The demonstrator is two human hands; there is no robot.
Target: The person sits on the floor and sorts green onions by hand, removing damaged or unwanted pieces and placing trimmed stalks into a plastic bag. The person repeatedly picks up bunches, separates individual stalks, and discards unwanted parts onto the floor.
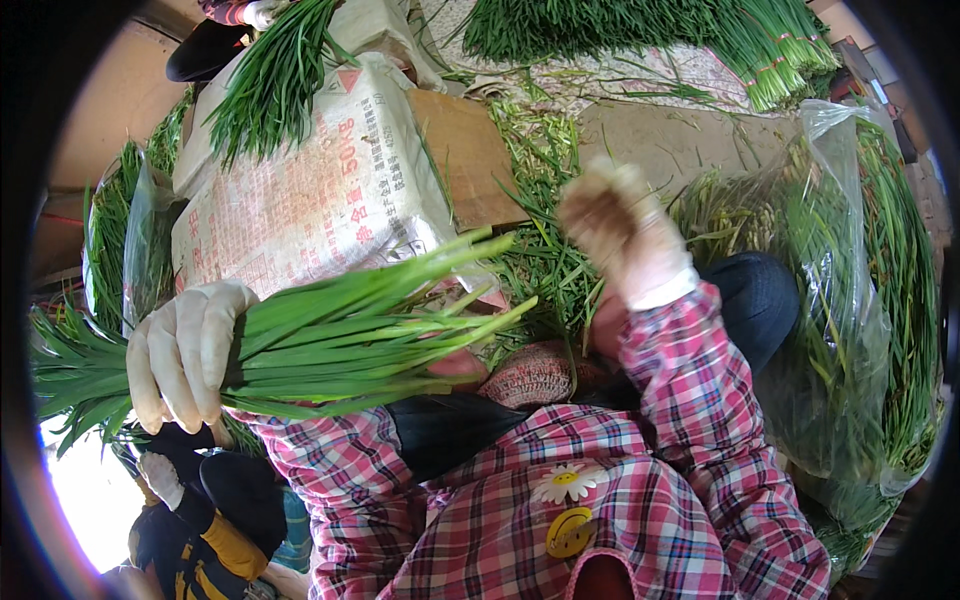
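Observation:
A bunch of garlic chives point(322, 337) lies across the left half of the view, its pale stem ends pointing right and its leaf tips left. My left hand point(187, 352), in a whitish glove, is closed around the bunch. My right hand point(622, 225), in a light glove with a brown-stained part, is raised above loose trimmings point(547, 255), apart from the bunch. It is blurred by motion, so its fingers and anything in them cannot be made out.
A printed woven sack point(300, 202) lies ahead, beside a wooden board point(465, 157). Tied chive bundles point(780, 75) lie at the top right. Plastic bags of greens point(825, 300) stand to the right. A co-worker's gloved hand point(262, 13) is near chives at the top; another co-worker point(202, 517) sits lower left.

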